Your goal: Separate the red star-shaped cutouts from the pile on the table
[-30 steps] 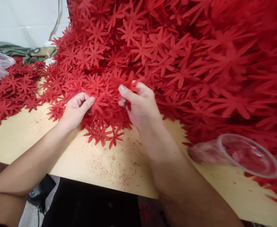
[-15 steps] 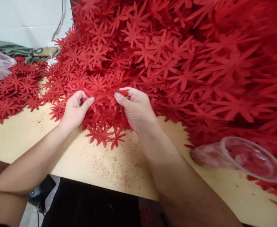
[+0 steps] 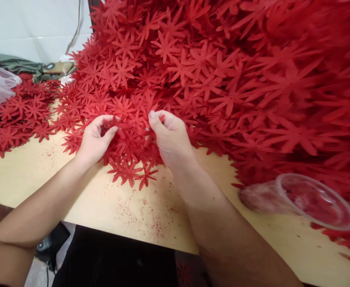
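Note:
Both hands are over the front of a big heap of red flower-shaped cut-outs (image 3: pixel 122 71) with long narrow petals. My left hand (image 3: pixel 95 137) has its thumb and forefinger apart, with red petals showing in and behind the gap. My right hand (image 3: pixel 172 133) is closed in a pinch, and a bit of red petal pokes out between thumb and curled fingers. The rest of that red flower cut-out is hard to tell from the heap behind. Below the hands, a few loose flowers (image 3: pixel 147 176) lie at the heap's front edge.
A clear plastic cup (image 3: pixel 318 201) lies on its side at the right. Red crumbs dot the pale tabletop (image 3: pixel 133 215). At the left are a smaller flower pile (image 3: pixel 22 115), a white plastic bag (image 3: pixel 0 85) and a flat yellowish object (image 3: pixel 58 67) near the wall.
My left thumb and forefinger have parted from the petal they pinched. My right thumb has shifted slightly up and right, its fingers still closed.

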Demonstrator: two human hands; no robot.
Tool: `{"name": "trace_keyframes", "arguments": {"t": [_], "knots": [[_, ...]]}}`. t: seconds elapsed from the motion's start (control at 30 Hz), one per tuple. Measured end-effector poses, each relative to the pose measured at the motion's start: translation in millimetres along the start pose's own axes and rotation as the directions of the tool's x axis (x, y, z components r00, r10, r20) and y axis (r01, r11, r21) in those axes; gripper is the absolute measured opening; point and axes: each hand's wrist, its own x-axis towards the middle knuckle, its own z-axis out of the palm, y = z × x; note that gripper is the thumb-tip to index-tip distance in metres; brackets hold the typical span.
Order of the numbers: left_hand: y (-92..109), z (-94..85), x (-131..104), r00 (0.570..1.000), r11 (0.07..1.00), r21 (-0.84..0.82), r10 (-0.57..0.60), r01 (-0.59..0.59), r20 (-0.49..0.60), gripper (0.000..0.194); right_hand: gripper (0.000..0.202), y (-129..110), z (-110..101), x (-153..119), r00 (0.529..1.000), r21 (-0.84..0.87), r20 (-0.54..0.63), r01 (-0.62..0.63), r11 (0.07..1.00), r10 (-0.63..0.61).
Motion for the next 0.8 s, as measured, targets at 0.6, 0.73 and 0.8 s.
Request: {"name": "trace_keyframes", "arguments": {"t": [0.6, 0.73, 0.8], "knots": [[4.4, -1.6, -5.6, 0.994, 0.996, -0.01, -0.092, 0.093, 0.061, 0.034, 0.035, -4.4, 0.8, -4.2, 0.995, 0.037, 0.091, 0.041, 0.998, -0.044], [2.0, 3.3, -9.7, 0.992, 0.996, -0.046, -0.068, 0.073, 0.103, 0.035, 0.028, -3.4, 3.6, -8.6, 0.961, 0.047, 0.239, 0.129, 0.991, -0.137], [2.3, 4.5, -11.3, 0.989, 0.997, -0.039, -0.063, 0.069, 0.134, 0.037, 0.028, -4.0, 6.6, -11.5, 0.946, 0.029, 0.309, 0.09, 0.996, -0.095]]}}
